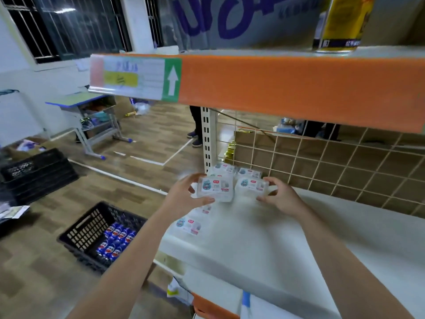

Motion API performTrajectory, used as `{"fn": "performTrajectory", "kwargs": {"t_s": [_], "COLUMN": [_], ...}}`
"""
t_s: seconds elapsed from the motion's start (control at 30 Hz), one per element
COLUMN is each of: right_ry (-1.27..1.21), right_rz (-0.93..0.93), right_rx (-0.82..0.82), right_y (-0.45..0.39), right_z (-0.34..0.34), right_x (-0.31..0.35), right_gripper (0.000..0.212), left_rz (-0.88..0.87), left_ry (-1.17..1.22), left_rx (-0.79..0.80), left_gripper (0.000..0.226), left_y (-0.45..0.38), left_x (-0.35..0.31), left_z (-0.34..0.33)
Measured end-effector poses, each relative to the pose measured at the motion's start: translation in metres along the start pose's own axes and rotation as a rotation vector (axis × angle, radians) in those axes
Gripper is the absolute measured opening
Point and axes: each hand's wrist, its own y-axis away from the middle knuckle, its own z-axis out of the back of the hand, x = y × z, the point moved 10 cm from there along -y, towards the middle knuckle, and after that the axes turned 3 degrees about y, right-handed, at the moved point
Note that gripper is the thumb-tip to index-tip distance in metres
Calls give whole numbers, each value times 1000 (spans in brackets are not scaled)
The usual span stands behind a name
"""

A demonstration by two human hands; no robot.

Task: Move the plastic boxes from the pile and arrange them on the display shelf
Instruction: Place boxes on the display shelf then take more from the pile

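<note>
We are at the white display shelf [264, 238], under the big orange beam [299, 88]. Our left hand [184, 194] holds a clear plastic box [215, 188]. The fingers of that hand are curled around the left end of the box, thumb below and the others on top, so it sits level and its sticker faces up at us. We think we hold it this way so it can slide in flat next to the others.

Our right hand [279, 194] is on a second box [251, 185]. Its fingers are closed on the right end of that box. The two boxes are side by side and look like they touch. We guess we are pushing them together to make a neat row.

More boxes [236, 171] sit just behind, at the back left corner by the wire grid [345, 169]. They are packed close to the corner, so the row starts at the edge and can grow from there. Two more boxes [190, 224] lie flat near the front left edge of the shelf, below our left arm. That may be the pile we take from, but the picture is blurry there.

Most of the shelf to the right is bare, so a lot of room is left

On the floor is a black crate [92, 229] with blue cans [117, 240] in it
</note>
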Motion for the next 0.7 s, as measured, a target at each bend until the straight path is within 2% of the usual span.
{"fn": "performTrajectory", "kwargs": {"t_s": [0.2, 0.33, 0.5, 0.7], "right_ry": [62, -5, -11, 31], "right_rz": [-55, -85, -181, -211], "right_rx": [-15, -67, -86, -164], "right_y": [-24, -27, -27, -28], "right_z": [-17, -24, -30, -30], "right_x": [-5, -7, -21, -24], "right_gripper": [72, 71, 71, 68], "left_rz": [-35, -55, -152, -206], "left_ry": [-2, 10, -7, -61], "left_rx": [68, 124, 224, 303], "left_gripper": [66, 63, 63, 63], "left_y": [-17, -25, -30, -31], "left_x": [9, 8, 5, 0], "left_z": [-11, -15, -24, -38]}}
